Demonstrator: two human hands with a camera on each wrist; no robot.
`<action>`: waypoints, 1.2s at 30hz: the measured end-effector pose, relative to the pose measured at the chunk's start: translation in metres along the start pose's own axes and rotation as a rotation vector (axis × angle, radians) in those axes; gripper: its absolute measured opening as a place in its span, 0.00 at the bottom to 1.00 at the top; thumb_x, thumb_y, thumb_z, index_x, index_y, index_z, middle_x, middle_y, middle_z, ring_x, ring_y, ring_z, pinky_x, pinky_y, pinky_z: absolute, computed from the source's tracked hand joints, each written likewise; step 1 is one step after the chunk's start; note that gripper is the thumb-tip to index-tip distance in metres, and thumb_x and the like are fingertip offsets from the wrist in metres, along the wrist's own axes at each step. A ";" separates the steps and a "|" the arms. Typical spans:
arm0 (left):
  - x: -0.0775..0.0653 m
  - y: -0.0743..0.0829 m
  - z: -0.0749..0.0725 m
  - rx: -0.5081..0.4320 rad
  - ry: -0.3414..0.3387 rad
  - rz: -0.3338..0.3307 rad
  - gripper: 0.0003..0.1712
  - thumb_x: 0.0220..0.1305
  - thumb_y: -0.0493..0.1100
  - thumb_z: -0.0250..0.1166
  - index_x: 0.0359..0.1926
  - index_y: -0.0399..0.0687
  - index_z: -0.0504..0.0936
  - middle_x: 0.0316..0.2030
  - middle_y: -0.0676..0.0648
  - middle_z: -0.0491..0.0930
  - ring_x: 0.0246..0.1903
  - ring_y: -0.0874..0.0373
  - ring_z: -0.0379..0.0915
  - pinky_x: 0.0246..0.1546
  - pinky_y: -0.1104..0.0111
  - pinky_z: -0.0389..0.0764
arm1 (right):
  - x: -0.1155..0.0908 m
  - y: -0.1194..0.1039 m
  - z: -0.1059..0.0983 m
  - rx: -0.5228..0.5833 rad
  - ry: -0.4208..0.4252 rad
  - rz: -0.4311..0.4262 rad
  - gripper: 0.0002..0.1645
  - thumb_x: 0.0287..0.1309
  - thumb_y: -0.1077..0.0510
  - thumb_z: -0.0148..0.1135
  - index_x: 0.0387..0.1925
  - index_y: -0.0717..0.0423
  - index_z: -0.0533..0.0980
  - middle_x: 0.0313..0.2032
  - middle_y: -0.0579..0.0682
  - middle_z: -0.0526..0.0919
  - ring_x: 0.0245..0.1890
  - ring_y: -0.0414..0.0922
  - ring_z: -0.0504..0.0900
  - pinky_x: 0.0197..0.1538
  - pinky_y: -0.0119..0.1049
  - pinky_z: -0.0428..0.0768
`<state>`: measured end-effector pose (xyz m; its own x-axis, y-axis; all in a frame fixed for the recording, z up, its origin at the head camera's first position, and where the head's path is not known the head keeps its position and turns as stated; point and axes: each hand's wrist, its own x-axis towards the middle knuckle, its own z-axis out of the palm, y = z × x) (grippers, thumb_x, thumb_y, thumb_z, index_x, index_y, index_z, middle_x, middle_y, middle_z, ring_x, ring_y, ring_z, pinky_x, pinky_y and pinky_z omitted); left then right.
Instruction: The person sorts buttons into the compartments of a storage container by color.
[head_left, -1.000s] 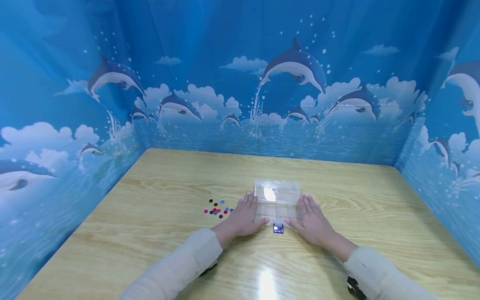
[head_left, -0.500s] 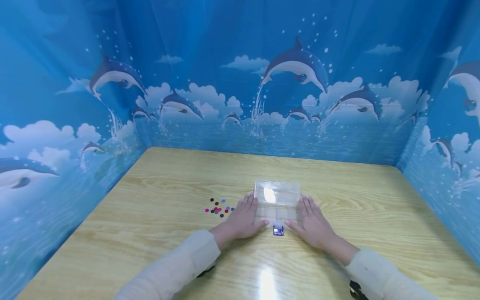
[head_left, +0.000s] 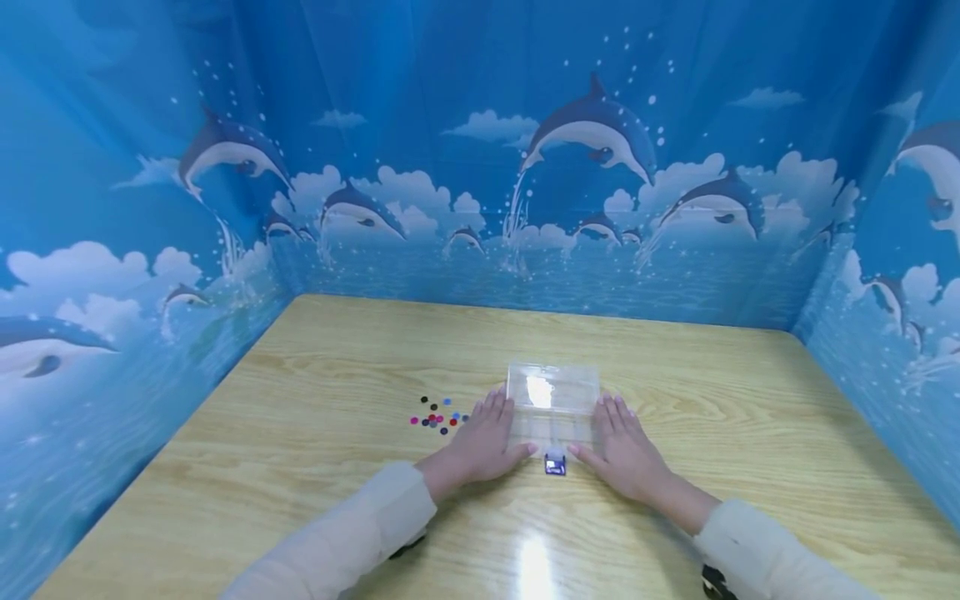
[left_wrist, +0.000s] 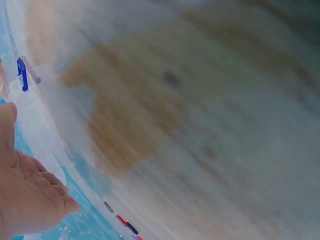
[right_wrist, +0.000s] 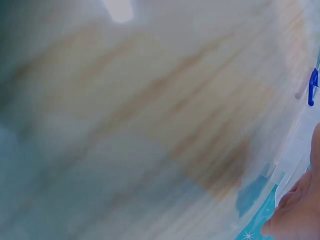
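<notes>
A clear plastic box with dividers lies on the table, its transparent lid folded back on the far side. A blue latch sticks out from the near edge and also shows at the left border of the left wrist view. My left hand rests along the box's left side with straight fingers, thumb toward the near edge. On the opposite side my right hand lies the same way. Both thumb tips are close to the latch. In the right wrist view, the right hand is partly cut off.
Several small coloured discs are scattered on the table to the left of the box, beside my left hand. The wooden table is bordered by a blue curtain with dolphins at the back and sides.
Both hands and the clear box have slid slightly toward me. The hands keep the same pose, and the discs stay where they lie.
</notes>
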<state>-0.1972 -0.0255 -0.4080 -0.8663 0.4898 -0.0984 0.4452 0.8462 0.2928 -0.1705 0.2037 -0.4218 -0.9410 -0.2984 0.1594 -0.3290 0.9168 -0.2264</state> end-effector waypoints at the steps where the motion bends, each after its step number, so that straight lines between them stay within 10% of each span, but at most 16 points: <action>1: -0.001 0.000 0.000 0.004 0.001 0.001 0.46 0.66 0.65 0.43 0.70 0.35 0.47 0.72 0.37 0.40 0.72 0.45 0.36 0.71 0.58 0.46 | 0.000 0.000 -0.001 0.002 -0.002 -0.001 0.49 0.62 0.38 0.49 0.63 0.78 0.52 0.65 0.74 0.52 0.67 0.68 0.50 0.68 0.58 0.53; 36: -0.002 -0.002 0.000 0.019 0.001 0.014 0.46 0.66 0.65 0.42 0.70 0.35 0.47 0.72 0.37 0.40 0.72 0.45 0.37 0.71 0.57 0.46 | 0.015 0.020 -0.004 0.075 -0.131 -0.056 0.59 0.56 0.33 0.52 0.66 0.76 0.43 0.68 0.73 0.42 0.69 0.67 0.41 0.69 0.58 0.46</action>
<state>-0.1960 -0.0279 -0.4084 -0.8604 0.5011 -0.0934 0.4612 0.8433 0.2759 -0.1908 0.2188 -0.4207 -0.9215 -0.3854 0.0487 -0.3820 0.8766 -0.2927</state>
